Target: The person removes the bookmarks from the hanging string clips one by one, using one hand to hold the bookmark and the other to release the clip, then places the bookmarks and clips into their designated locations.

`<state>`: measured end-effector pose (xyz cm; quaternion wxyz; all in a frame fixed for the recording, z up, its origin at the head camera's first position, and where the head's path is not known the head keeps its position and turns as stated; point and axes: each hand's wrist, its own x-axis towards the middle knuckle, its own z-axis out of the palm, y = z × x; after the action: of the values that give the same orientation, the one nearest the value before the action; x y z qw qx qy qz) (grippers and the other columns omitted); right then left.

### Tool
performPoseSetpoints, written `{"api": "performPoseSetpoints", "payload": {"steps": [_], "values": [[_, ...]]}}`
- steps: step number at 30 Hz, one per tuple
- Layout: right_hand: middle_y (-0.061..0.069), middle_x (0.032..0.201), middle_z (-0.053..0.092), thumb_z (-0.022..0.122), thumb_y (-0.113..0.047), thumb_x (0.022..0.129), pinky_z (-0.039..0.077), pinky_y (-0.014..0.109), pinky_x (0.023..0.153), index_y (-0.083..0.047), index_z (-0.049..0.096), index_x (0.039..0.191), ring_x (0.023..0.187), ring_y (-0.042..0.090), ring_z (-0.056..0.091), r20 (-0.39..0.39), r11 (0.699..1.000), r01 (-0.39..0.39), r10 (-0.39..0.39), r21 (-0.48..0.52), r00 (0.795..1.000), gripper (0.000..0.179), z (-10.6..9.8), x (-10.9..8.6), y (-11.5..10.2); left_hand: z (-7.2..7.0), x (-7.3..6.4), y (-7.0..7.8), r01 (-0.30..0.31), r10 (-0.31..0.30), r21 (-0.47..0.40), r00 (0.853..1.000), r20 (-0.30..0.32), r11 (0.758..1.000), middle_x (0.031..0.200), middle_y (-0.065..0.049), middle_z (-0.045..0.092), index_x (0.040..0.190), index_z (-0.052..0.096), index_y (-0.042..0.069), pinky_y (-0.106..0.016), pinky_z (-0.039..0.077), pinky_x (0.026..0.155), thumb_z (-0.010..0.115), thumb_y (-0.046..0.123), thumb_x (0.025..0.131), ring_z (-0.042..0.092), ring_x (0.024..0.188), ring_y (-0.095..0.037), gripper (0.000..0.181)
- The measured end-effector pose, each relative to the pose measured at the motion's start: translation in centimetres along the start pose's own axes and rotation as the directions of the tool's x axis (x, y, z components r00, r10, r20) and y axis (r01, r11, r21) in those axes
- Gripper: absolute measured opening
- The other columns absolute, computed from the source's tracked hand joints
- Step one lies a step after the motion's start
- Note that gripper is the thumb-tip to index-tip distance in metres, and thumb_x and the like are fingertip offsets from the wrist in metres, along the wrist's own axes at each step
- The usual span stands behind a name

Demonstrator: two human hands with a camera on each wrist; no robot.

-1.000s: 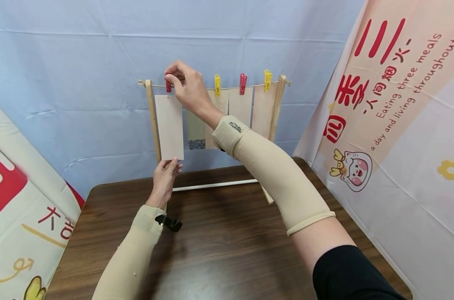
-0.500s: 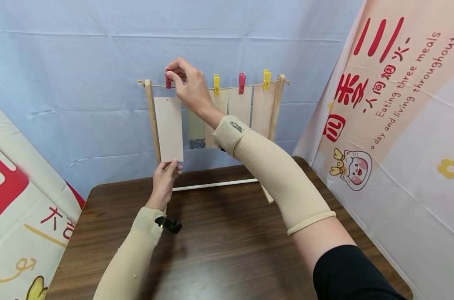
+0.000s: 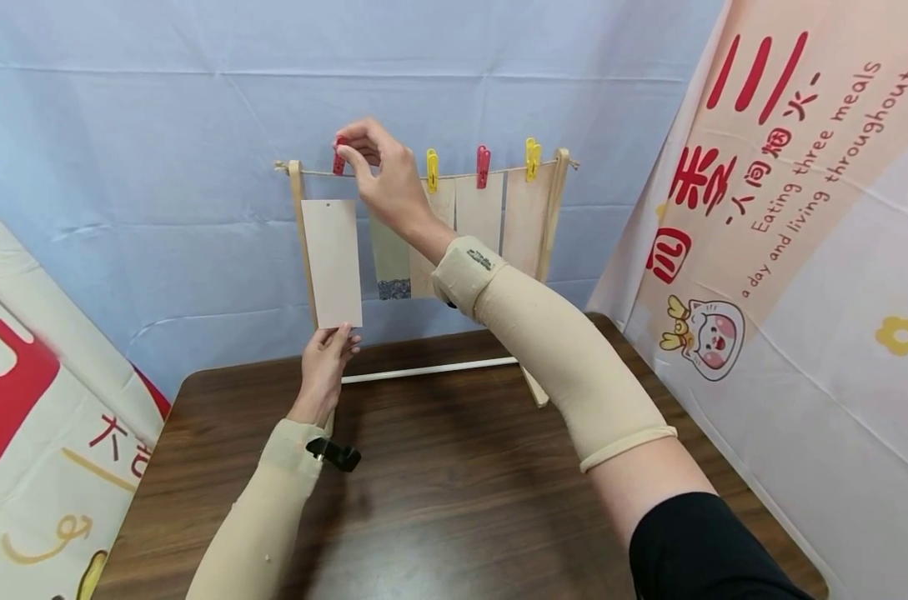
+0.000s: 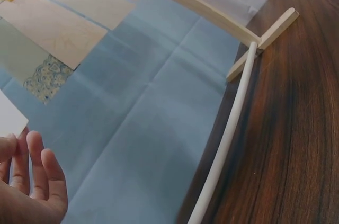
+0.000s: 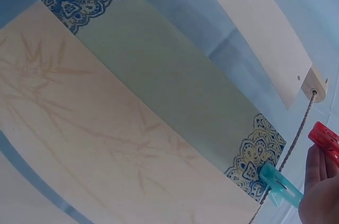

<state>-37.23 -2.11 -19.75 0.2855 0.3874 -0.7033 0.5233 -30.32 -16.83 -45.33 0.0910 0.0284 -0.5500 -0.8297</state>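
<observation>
Blue backdrop (image 3: 161, 167): creased cloth filling the head view from about 9 round to 12 o'clock.
Desk (image 3: 454, 483): brown wood-grain top, spreading about 6 o'clock.
Printed banner (image 3: 821, 167): between 2 and 3 o'clock, red characters and English lettering on it.
Wooden frame (image 3: 554, 200): stands on the desk before the backdrop, a cord (image 3: 316, 172) strung between its posts and a white rod (image 3: 431, 370) low down toward 6 o'clock.
White card (image 3: 333, 263): between 9 and 10 o'clock, partly over the frame's post there, a small hole near its top edge; apart from the cord.
Three pale cards (image 3: 479, 221): hang in a row from about 11 to past 1 o'clock.
Green card (image 3: 389, 254): at 10 o'clock, patterned at both ends, hung by a teal clip (image 5: 280, 184).
Right hand (image 3: 389, 179): at 11 o'clock, pinching the held red clip (image 3: 338, 162).
Left hand (image 3: 324, 367): at 8 o'clock, thumb and fingers gripping the white card's bottom edge.
Cord clips (image 3: 483, 168): yellow, red, yellow, from 12 to 1 o'clock.
Held red clip: between 10 and 11 o'clock, above the white card and apart from it.
</observation>
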Motion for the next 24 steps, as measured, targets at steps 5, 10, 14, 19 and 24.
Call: {"api": "performPoseSetpoints", "payload": {"steps": [5, 10, 14, 19, 24], "values": [[0.014, 0.11, 0.066, 0.06, -0.003, 0.099, 0.048, 0.018, 0.094, 0.004, 0.059, 0.118, 0.104, 0.013, 0.064, 0.001, 1.0, 0.001, -0.001, 0.006, 1.0, 0.02, -0.3, -0.9, -1.8, -0.2, 0.0, -0.3, -0.002, 0.002, -0.031, 1.0, -0.011, 1.0, 0.1, 0.001, 0.07, 0.116, 0.056, 0.006, -0.026, 0.055, 0.081, 0.064, 0.021, 0.099, 0.069, 0.087, -0.011, 0.023], [0.015, 0.112, 0.066, 0.061, -0.002, 0.099, 0.049, 0.019, 0.095, 0.006, 0.058, 0.12, 0.106, 0.013, 0.064, 0.003, 1.0, -0.003, 0.003, 0.018, 1.0, 0.023, -0.6, -1.6, -3.2, -0.4, -0.2, -0.6, 0.001, -0.002, -0.043, 1.0, -0.023, 0.999, 0.1, 0.0, 0.07, 0.113, 0.058, 0.007, -0.032, 0.055, 0.086, 0.064, 0.02, 0.099, 0.069, 0.085, -0.012, 0.02], [0.016, 0.113, 0.065, 0.062, -0.001, 0.098, 0.049, 0.02, 0.097, 0.007, 0.057, 0.123, 0.107, 0.015, 0.064, -0.005, 0.999, 0.007, -0.007, 0.039, 1.0, 0.026, -0.6, -1.9, -3.1, -0.5, -0.3, -0.7, 0.007, -0.007, -0.037, 1.0, -0.025, 0.999, 0.102, -0.001, 0.07, 0.113, 0.057, 0.007, -0.031, 0.055, 0.085, 0.065, 0.022, 0.098, 0.069, 0.087, -0.013, 0.022], [0.018, 0.112, 0.065, 0.061, 0.0, 0.098, 0.049, 0.022, 0.098, 0.009, 0.056, 0.123, 0.107, 0.018, 0.064, -0.006, 0.997, 0.039, -0.038, 0.061, 0.999, 0.027, -0.9, -2.5, -3.1, -0.6, -0.6, -0.9, 0.009, -0.008, 0.003, 1.0, -0.026, 1.0, 0.104, -0.001, 0.07, 0.117, 0.057, 0.007, -0.028, 0.056, 0.083, 0.066, 0.025, 0.098, 0.069, 0.092, -0.016, 0.027], [0.019, 0.11, 0.065, 0.062, 0.0, 0.097, 0.05, 0.024, 0.097, 0.009, 0.056, 0.122, 0.105, 0.019, 0.065, -0.004, 0.996, 0.059, -0.059, 0.06, 0.998, 0.028, -1.3, -3.3, -3.2, -0.9, -0.9, -1.0, 0.005, -0.004, 0.043, 1.0, -0.028, 0.999, 0.101, 0.002, 0.07, 0.119, 0.058, 0.007, -0.028, 0.056, 0.083, 0.066, 0.026, 0.098, 0.069, 0.096, -0.019, 0.03]]}}
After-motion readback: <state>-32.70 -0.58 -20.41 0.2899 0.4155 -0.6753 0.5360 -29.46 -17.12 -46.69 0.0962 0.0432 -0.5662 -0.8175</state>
